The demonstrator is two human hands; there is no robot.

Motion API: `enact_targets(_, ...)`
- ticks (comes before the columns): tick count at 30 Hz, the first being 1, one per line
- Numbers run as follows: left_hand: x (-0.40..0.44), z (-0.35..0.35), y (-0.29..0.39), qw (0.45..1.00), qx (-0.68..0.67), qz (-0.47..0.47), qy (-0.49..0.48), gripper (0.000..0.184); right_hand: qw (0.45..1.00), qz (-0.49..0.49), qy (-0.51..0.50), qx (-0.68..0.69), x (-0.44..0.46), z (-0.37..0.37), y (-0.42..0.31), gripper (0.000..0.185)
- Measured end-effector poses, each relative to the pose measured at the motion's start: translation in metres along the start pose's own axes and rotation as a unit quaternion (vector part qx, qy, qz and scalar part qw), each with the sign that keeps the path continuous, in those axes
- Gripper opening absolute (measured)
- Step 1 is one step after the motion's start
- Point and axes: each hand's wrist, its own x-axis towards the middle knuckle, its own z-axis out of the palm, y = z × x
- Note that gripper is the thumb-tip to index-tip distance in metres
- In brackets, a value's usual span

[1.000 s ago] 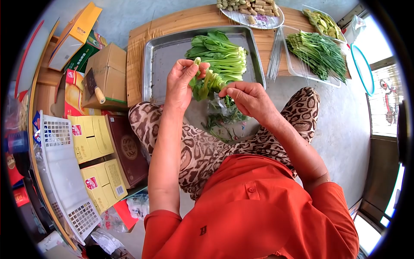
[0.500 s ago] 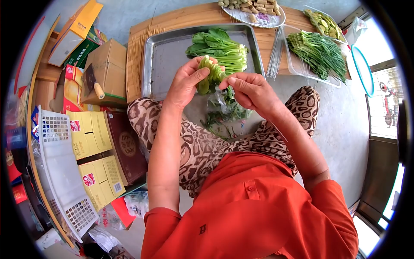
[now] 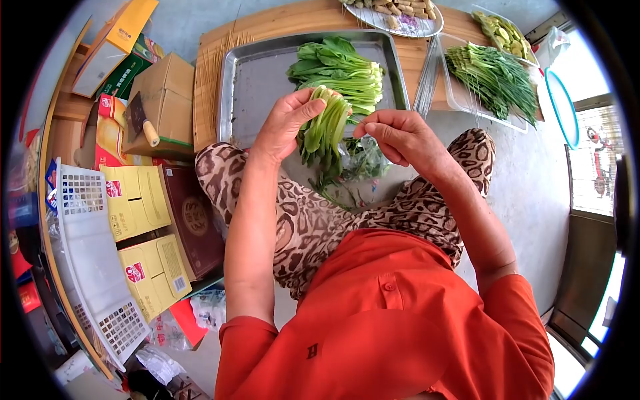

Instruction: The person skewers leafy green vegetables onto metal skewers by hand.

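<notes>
My left hand (image 3: 287, 123) is closed around a bunch of leafy greens (image 3: 323, 127), its pale stems up and leaves hanging down. To the right of the bunch, my right hand (image 3: 400, 137) has thumb and forefinger pinched together. What that pinch holds, if anything, is too small to make out. Behind both hands, a pile of leafy greens (image 3: 340, 73) lies in a metal tray (image 3: 257, 87), stems pointing right. Below the hands, partly hidden, is a clear plastic bag (image 3: 373, 163) with more greens around it.
A wooden table (image 3: 280, 20) carries the tray. Thin bamboo sticks (image 3: 212, 87) lie left of it, metal skewers (image 3: 427, 80) right. Beyond are a plastic container (image 3: 457, 100) of long green vegetables (image 3: 493, 80) and a plate (image 3: 400, 25). Cardboard boxes (image 3: 160, 100) and a white basket (image 3: 83, 247) stand left.
My right hand has drawn slightly right and down, away from the greens. The bunch in my left hand now hangs lower, showing more stems and leaves.
</notes>
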Motion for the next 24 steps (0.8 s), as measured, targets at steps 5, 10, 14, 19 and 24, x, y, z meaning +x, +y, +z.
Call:
enact_targets(5, -0.001, -0.002, -0.003, 1.0, 0.012, -0.018, -0.005, 0.038, 1.0, -0.004, 0.003, -0.012, 0.0, 0.001, 0.001, 0.024)
enact_targets(10, 0.001, 0.003, -0.007, 0.999, 0.012, -0.028, -0.009, 0.033, 1.0, -0.016, 0.011, 0.007, 0.009, 0.005, 0.005, 0.023)
enact_targets(14, 0.003, 0.01, -0.008, 1.0, 0.013, -0.001, -0.019, 0.024, 1.0, -0.006, 0.012, 0.006, 0.007, 0.002, 0.007, 0.024)
enact_targets(19, 0.006, 0.011, -0.013, 1.0, -0.004, -0.022, -0.01, 0.026, 1.0, -0.008, 0.013, 0.021, 0.001, -0.003, 0.012, 0.025)
enact_targets(24, 0.008, 0.011, -0.017, 1.0, -0.022, -0.02, 0.001, 0.028, 1.0, -0.016, 0.015, 0.013, 0.001, -0.006, 0.014, 0.025)
